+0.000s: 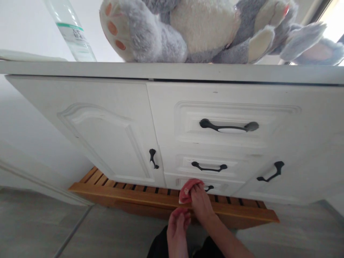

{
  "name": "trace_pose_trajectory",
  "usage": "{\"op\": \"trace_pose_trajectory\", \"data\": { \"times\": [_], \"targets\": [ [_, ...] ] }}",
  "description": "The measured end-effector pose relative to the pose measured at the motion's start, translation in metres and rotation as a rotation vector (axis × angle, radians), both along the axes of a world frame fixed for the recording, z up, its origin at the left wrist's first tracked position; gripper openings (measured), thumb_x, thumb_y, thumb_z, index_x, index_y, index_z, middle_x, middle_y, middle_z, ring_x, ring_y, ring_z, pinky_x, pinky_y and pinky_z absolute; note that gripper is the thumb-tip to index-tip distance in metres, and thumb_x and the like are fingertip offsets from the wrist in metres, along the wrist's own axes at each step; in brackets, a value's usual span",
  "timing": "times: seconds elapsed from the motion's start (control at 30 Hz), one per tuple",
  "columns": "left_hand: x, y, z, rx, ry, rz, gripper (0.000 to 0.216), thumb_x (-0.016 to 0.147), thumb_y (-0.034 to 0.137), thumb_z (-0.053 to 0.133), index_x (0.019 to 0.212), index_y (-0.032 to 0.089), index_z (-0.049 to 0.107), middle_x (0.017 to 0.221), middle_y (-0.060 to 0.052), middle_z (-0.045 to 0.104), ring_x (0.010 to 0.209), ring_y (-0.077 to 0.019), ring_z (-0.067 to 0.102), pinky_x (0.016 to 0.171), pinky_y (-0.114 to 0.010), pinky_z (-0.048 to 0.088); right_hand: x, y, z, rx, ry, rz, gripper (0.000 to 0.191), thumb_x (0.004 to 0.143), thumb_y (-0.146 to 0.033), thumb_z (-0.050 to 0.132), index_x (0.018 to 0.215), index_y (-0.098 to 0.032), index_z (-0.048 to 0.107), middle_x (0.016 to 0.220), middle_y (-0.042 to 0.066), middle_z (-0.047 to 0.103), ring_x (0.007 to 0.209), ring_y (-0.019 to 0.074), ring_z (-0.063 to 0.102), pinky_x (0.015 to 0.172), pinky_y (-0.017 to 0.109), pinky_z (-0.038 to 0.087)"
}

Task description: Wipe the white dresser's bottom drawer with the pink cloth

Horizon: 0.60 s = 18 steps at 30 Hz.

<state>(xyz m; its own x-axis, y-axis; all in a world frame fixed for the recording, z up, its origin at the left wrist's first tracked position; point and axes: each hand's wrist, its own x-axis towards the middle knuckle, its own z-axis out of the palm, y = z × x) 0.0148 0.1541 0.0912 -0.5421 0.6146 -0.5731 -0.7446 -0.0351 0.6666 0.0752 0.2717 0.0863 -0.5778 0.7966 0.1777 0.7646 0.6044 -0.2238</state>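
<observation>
Pink cloth (187, 190) sits bunched against the lowest drawer front (228, 186), covering the left part of its handle; your right hand (200, 202) has its fingers curled over the cloth, pinching it against the drawer. Your left hand (177, 229) hangs just below and left of it, fingertips bent inward and touching a fold of pink; you cannot tell whether that fold is gripped or only brushed.

Writing: bottle (71, 30) on the cabinet top (172, 70) carries a white label under a green band, print too small to read. No other lettering visible.

Edges and room: slatted wooden platform (172, 200) runs under the cabinet, its front edge directly beneath your right wrist. Grey floor (80, 229) lies open left and right of your hands. Cabinet top overhangs the doors.

Count: three drawers stacked in the middle, two doors flanking them. Five black handles — left door handle (153, 158), top drawer handle (228, 126), middle drawer handle (209, 167), right door handle (271, 172), and the bottom one half hidden. One grey-and-white plush toy (204, 28) on top, one bottle.
</observation>
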Motion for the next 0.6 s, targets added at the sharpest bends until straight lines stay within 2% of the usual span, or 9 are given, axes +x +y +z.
{"op": "trace_pose_trajectory", "data": {
  "times": [0.03, 0.1, 0.2, 0.3, 0.47, 0.6],
  "targets": [
    [-0.005, 0.007, -0.004, -0.052, -0.002, 0.015, 0.01, 0.078, 0.013, 0.069, 0.085, 0.02, 0.071, 0.088, -0.005, 0.076, 0.077, -0.0148, 0.072, 0.073, -0.025, 0.057, 0.007, 0.003, 0.001, 0.016, -0.063, 0.019, 0.032, 0.086, -0.004, 0.05, 0.109, -0.01, 0.072, 0.114, 0.015, 0.07, 0.112, 0.0292, 0.061, 0.106, 0.041, 0.041],
    [-0.007, 0.026, -0.005, -0.057, -0.063, -0.059, 0.008, 0.083, 0.015, 0.065, 0.088, 0.019, 0.071, 0.093, -0.006, 0.075, 0.083, -0.0135, 0.071, 0.078, -0.024, 0.054, 0.02, 0.009, 0.002, 0.062, -0.169, 0.051, 0.032, 0.085, -0.003, 0.05, 0.108, -0.008, 0.072, 0.111, 0.017, 0.071, 0.108, 0.0305, 0.062, 0.104, 0.043, 0.042],
    [-0.001, 0.057, 0.004, 0.031, -0.165, -0.223, 0.019, 0.091, 0.031, 0.058, 0.089, 0.016, 0.07, 0.093, -0.008, 0.074, 0.083, -0.0152, 0.07, 0.076, -0.025, 0.054, 0.046, 0.018, 0.0, 0.138, -0.237, 0.039, 0.033, 0.083, -0.001, 0.048, 0.106, -0.007, 0.072, 0.108, 0.019, 0.072, 0.105, 0.0311, 0.063, 0.1, 0.044, 0.044],
    [0.006, 0.08, 0.014, 0.034, -0.208, -0.245, 0.024, 0.091, 0.038, 0.057, 0.084, 0.017, 0.067, 0.085, -0.006, 0.07, 0.077, -0.0166, 0.068, 0.073, -0.028, 0.054, 0.08, 0.024, -0.003, 0.195, -0.267, 0.049, 0.034, 0.082, 0.001, 0.048, 0.104, -0.008, 0.072, 0.105, 0.017, 0.072, 0.103, 0.0304, 0.064, 0.097, 0.043, 0.046],
    [0.016, 0.092, 0.022, -0.005, -0.219, -0.222, 0.017, 0.09, 0.035, 0.06, 0.091, 0.019, 0.065, 0.103, -0.007, 0.069, 0.089, -0.0146, 0.068, 0.086, -0.026, 0.052, 0.136, 0.032, -0.008, 0.245, -0.323, 0.036, 0.034, 0.079, 0.002, 0.049, 0.1, -0.007, 0.073, 0.101, 0.017, 0.073, 0.099, 0.0301, 0.066, 0.098, 0.043, 0.046],
    [0.02, 0.093, 0.026, -0.024, -0.22, -0.211, 0.015, 0.091, 0.034, 0.058, 0.091, 0.021, 0.065, 0.111, -0.007, 0.067, 0.096, -0.0155, 0.067, 0.099, -0.03, 0.048, 0.156, 0.035, -0.028, 0.215, -0.244, 0.016, 0.035, 0.079, 0.0, 0.05, 0.104, -0.009, 0.073, 0.106, 0.016, 0.073, 0.104, 0.0294, 0.065, 0.102, 0.042, 0.044]
  ]
}}
